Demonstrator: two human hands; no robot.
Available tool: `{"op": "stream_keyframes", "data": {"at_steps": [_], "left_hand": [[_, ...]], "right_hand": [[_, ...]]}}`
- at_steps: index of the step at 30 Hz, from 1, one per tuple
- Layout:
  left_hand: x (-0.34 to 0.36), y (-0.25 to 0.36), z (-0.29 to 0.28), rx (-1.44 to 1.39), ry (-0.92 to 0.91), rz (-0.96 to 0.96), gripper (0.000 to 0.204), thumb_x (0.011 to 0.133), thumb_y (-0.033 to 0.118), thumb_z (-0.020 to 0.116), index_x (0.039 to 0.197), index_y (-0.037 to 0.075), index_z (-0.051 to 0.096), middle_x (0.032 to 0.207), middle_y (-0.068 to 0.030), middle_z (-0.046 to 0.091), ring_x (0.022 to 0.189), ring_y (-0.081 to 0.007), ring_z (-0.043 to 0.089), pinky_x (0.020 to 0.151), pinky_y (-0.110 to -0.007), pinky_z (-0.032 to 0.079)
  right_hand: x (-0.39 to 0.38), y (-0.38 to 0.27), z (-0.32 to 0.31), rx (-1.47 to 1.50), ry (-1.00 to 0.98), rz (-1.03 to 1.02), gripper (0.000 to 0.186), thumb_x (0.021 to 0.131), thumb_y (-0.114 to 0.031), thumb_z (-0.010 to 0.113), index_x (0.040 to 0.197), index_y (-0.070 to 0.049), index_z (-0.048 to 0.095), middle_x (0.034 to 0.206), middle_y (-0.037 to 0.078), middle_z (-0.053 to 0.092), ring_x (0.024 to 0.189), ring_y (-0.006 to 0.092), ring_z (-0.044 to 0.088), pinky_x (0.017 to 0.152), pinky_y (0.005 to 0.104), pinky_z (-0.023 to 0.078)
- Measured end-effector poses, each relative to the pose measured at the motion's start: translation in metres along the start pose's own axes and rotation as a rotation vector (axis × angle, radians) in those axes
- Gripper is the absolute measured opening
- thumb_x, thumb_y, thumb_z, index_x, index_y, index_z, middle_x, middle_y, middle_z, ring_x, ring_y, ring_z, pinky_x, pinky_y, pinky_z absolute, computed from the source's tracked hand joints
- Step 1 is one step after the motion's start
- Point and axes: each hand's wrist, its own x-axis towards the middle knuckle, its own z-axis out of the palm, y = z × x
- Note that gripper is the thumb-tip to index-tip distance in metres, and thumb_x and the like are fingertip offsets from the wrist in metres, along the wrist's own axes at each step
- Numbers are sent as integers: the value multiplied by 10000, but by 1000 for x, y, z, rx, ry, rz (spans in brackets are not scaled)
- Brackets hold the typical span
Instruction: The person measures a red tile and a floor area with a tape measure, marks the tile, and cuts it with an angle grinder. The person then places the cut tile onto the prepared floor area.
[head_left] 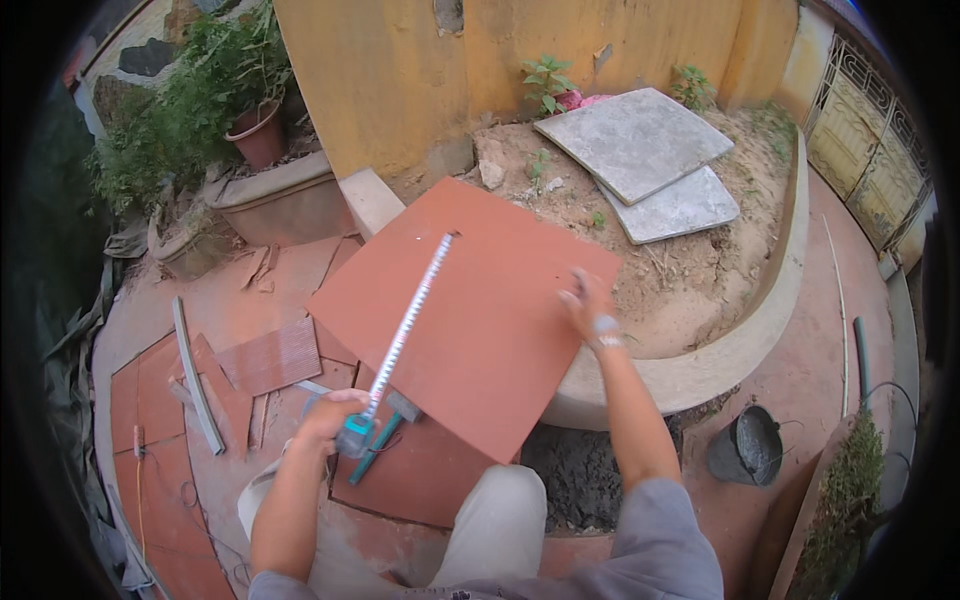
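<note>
My left hand (328, 420) is wrapped round a teal and grey tape measure (355, 436) at the near left edge of a large square red tile (490, 330). Its white blade (408, 318) runs out across the tile toward the far corner, with the end hook lying on the surface. Over the tile's right side is my right hand (588, 305), a little blurred, its thumb and fingers apart and nothing visible in them. Whether it touches the tile I cannot tell. The tile's right part overlaps the curved planter wall (690, 375).
Two grey slabs (640, 145) lie stacked on the planter's soil. A black bucket (745, 447) stands at right, near dark wet mortar (575, 475). Tile offcuts (268, 357) and a metal bar (198, 375) lie at left. A green-handled tool (375, 450) is below the tile.
</note>
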Motion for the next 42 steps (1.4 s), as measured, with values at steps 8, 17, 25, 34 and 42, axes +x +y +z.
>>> {"op": "stream_keyframes", "data": {"at_steps": [8,17,25,34,42], "left_hand": [[-159,57,-7,-23,102,415,168,967,158,695,1059,20,664,838,-95,715,756,-200,733,666,-310,598],[-175,154,110,131,-131,659,210,992,187,673,1057,-11,658,863,-86,719,724,-157,708,665,-293,593],[-191,110,110,-49,-244,577,147,970,139,688,1018,4,652,845,-119,712,755,-244,741,649,-341,609],[-125,55,150,-154,-641,494,170,997,138,663,1063,-19,655,870,-125,710,804,-264,752,663,-352,619],[-87,16,256,-105,-897,338,241,1029,187,640,1142,-26,635,902,-123,716,827,-186,737,692,-296,599]], "right_hand": [[-138,58,-115,-303,-74,302,490,883,-282,763,1262,-1,630,1274,234,635,1235,408,556,1076,476,442],[-139,57,-118,-328,-17,215,290,878,-249,719,1060,-29,668,1132,181,652,1111,393,577,980,491,469],[-141,57,-114,-386,-45,282,293,873,-290,700,1035,-48,676,1103,172,664,1116,379,580,970,488,476],[-145,78,-96,-384,89,222,307,857,-307,708,1033,-55,704,1061,169,685,1053,367,620,942,472,502],[-113,19,-198,-29,-454,482,510,981,-428,657,1261,-2,669,1227,140,705,1120,281,679,935,391,534]]}}
